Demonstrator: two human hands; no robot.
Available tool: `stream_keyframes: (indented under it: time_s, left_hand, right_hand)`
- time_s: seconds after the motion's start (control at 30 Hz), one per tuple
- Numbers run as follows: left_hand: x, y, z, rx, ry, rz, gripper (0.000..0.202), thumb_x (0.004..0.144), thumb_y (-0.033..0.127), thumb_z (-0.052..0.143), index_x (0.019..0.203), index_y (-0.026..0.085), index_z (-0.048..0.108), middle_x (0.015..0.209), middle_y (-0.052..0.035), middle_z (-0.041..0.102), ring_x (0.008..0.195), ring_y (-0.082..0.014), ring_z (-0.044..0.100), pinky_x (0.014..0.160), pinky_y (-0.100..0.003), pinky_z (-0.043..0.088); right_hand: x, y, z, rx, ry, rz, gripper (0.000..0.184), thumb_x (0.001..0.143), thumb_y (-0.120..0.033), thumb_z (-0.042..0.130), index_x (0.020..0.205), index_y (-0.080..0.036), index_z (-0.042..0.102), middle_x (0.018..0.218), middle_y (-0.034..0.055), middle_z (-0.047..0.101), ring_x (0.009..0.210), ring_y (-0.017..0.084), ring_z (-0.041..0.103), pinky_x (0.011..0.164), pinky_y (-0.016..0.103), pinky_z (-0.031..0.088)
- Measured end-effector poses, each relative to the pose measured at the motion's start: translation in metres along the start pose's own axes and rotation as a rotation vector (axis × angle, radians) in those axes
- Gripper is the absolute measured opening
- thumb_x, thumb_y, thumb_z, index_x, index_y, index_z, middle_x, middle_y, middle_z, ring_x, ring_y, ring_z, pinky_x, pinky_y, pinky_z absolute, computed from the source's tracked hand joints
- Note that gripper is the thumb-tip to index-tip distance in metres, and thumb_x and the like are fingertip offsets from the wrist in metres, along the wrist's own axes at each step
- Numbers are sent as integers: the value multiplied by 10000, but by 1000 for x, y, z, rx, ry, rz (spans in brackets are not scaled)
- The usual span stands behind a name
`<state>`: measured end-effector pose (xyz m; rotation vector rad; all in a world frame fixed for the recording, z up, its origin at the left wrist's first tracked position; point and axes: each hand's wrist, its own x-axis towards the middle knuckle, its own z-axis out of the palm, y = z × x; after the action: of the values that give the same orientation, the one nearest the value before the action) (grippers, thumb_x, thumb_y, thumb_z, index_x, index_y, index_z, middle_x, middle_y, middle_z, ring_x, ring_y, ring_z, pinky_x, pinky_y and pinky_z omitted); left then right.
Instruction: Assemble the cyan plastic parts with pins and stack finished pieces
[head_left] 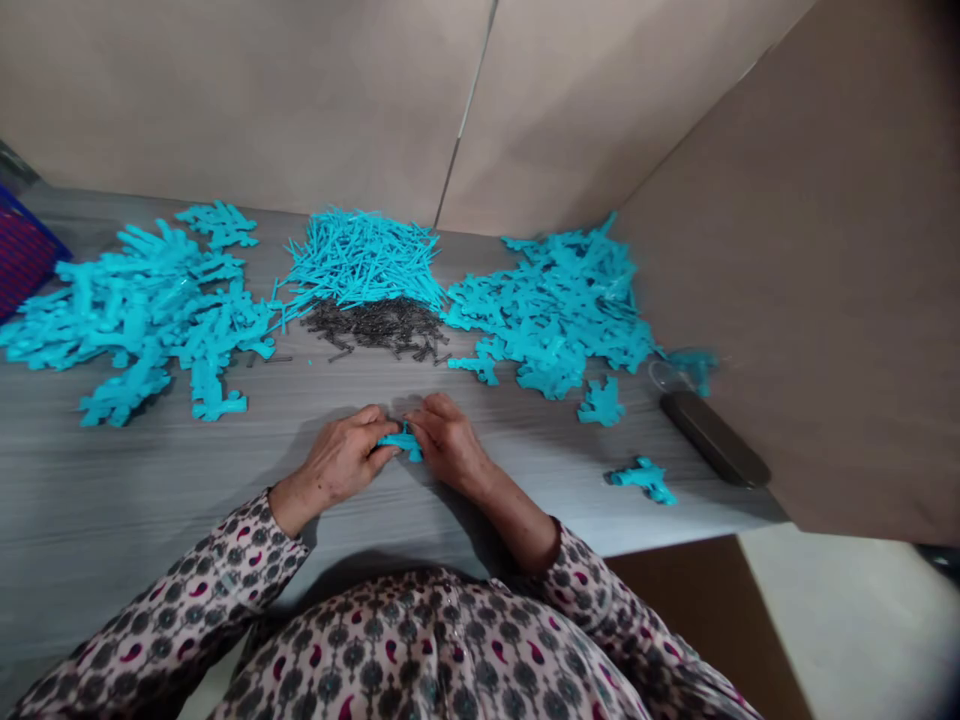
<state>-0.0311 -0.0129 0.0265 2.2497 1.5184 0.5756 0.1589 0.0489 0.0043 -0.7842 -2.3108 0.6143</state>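
Observation:
My left hand (346,458) and my right hand (450,440) meet over the grey table (112,500), fingers curled. Between them both pinch a small turquoise plastic piece (403,441), which is mostly hidden by the fingers. Just beyond the hands lies a pile of small dark pins (375,327). Behind that is a heap of thin turquoise sticks (360,258).
A pile of flat turquoise parts (142,310) lies at the left and another pile (559,310) at the right. Two loose turquoise pieces (643,478) (600,402) sit right of my hands. A dark flat case (712,438) lies by the cardboard wall (810,280). A purple basket (22,255) is far left.

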Motion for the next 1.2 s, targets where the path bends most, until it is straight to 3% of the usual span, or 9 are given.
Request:
stream_keyframes:
  time_s: [0.1, 0.2, 0.4, 0.57, 0.7, 0.9, 1.1, 1.2]
  left_hand:
    - [0, 0, -1, -7, -8, -9, 156, 905, 221, 565, 984, 196, 698, 846, -26, 597, 727, -151, 594, 664, -249, 444]
    - [0, 1, -1, -67, 37, 25, 165, 917, 217, 554, 1004, 193, 693, 889, -36, 605, 752, -145, 605, 686, -243, 464]
    - [1, -2, 3, -84, 213, 87, 174, 934, 220, 537, 1026, 182, 679, 945, -57, 624, 751, -128, 614, 661, -220, 492]
    - [1, 0, 5, -38, 303, 122, 172, 935, 202, 542, 1035, 192, 682, 967, -68, 680, 838, -151, 655, 722, -236, 525]
    - [1, 2, 3, -5, 352, 143, 181, 920, 169, 544, 1029, 190, 686, 945, -69, 682, 851, -153, 660, 729, -234, 539]
    - [2, 6, -2, 3, 389, 160, 150, 921, 174, 543, 977, 176, 682, 924, -67, 672, 848, -153, 655, 751, -241, 538]
    - [3, -2, 1, -206, 312, 77, 169, 901, 232, 590, 1026, 166, 683, 962, -90, 659, 826, -161, 648, 701, -248, 523]
    - [4, -8, 3, -315, 236, 74, 179, 919, 268, 570, 979, 165, 703, 841, -69, 679, 758, -157, 639, 675, -246, 503]
  right_hand:
    - [1, 2, -6, 133, 152, 96, 209, 962, -190, 468, 993, -180, 674, 780, 40, 548, 725, 164, 542, 667, 278, 462]
    - [4, 6, -14, 250, 244, 210, 195, 941, -250, 519, 996, -170, 689, 759, 29, 542, 686, 153, 533, 621, 271, 454]
    - [7, 9, -19, 581, 15, 296, 303, 813, -399, 705, 987, -154, 676, 820, 35, 601, 716, 153, 570, 615, 263, 463]
    - [7, -1, -20, 524, -41, 188, 181, 882, -335, 654, 852, -160, 688, 744, 17, 592, 676, 130, 547, 618, 249, 441]
    - [5, -7, -19, 522, 38, 94, 173, 912, -338, 626, 905, -176, 685, 786, 29, 598, 725, 145, 572, 674, 274, 471]
    - [3, -8, -19, 421, 20, 17, 166, 940, -319, 584, 993, -195, 680, 881, 54, 620, 797, 163, 598, 719, 292, 502]
    - [3, -5, -18, 392, 58, -79, 183, 948, -331, 582, 1013, -206, 699, 887, 76, 690, 837, 195, 627, 785, 342, 516]
    - [3, -4, -17, 396, 31, -59, 214, 952, -364, 571, 1007, -205, 704, 898, 81, 705, 836, 198, 637, 792, 351, 521]
